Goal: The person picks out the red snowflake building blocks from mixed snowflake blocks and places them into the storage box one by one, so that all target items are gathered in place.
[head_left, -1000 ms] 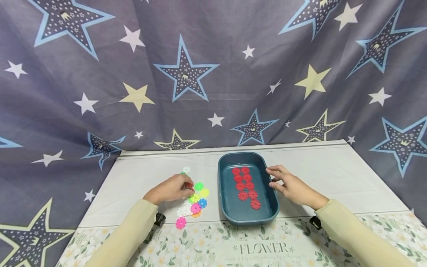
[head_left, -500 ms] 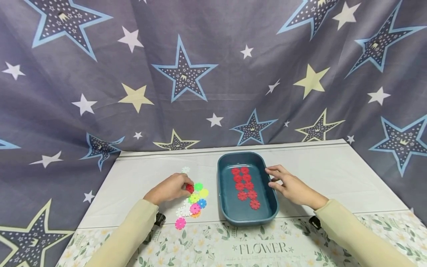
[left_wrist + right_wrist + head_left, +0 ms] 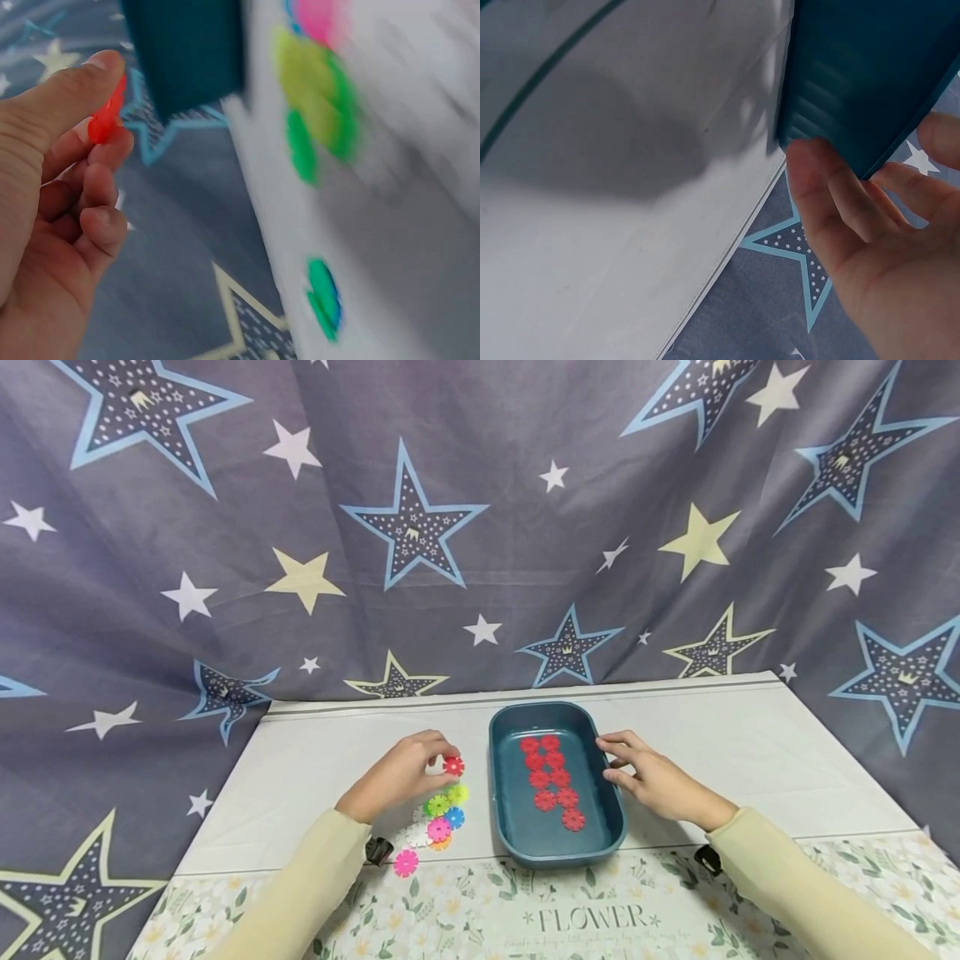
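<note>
My left hand (image 3: 401, 772) pinches a red snowflake disc (image 3: 453, 766) between thumb and fingers, above the table left of the tray. The left wrist view shows this disc edge-on at the thumb tip. A dark teal tray (image 3: 525, 842) stands mid-table, with several red discs (image 3: 540, 778) lying flat in it in two columns. On the tray's right side rests my right hand (image 3: 667, 785); its fingertips touch the outer wall (image 3: 862, 82), fingers loosely bent.
Beneath and in front of the left hand lie loose snowflake discs: yellow-green (image 3: 437, 806), blue (image 3: 454, 817), pink (image 3: 406, 862), orange (image 3: 441, 843) and several white ones (image 3: 415, 837). A star-patterned curtain (image 3: 480, 568) hangs behind the table. Floral print (image 3: 585, 927) covers the front.
My left hand has lifted the red disc and carried it right, away from the pile and toward the tray. The right hand stays at the tray's side.
</note>
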### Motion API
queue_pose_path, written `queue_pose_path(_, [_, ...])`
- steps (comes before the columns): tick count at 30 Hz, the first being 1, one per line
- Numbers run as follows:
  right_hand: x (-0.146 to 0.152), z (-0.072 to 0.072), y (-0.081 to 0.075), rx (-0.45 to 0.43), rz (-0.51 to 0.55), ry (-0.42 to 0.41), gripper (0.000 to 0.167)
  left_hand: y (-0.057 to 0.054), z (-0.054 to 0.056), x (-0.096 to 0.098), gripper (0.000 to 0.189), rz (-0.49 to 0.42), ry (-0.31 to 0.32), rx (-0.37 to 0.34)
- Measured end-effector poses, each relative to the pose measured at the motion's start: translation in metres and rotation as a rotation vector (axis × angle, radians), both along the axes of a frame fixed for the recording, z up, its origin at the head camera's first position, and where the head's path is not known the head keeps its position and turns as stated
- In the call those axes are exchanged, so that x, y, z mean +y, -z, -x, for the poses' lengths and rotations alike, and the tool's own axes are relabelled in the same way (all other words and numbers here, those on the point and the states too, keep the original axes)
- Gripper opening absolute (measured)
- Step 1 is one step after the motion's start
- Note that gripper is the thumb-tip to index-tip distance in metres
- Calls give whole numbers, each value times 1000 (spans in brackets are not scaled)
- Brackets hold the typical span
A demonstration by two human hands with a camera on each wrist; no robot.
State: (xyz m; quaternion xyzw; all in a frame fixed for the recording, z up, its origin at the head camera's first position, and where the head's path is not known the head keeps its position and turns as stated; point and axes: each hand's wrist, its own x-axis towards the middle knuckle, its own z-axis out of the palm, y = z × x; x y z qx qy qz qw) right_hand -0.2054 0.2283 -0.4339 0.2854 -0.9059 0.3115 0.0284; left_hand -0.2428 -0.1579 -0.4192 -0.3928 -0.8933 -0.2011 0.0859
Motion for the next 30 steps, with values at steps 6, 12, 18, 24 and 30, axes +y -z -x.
queue_pose_path(6, [0, 0, 1, 6, 7, 1, 47, -14, -10, 24, 26, -93, 89, 56])
queue_pose_path(12, [1, 0, 1, 10, 5, 10, 47, -18, -13, 46, 28, -192, 154, 52])
queue_pose_path(18, [2, 1, 2, -8, -12, 14, 48, -15, -16, 67, 31, -163, 207, 45])
queue_pose_path(24, [3, 1, 1, -16, -10, 5, 49, -4, -19, 86, 34, -77, 266, 73])
queue_pose_path(30, [3, 1, 1, -8, -13, 2, 48, 4, -26, 107, 32, 126, 286, 2])
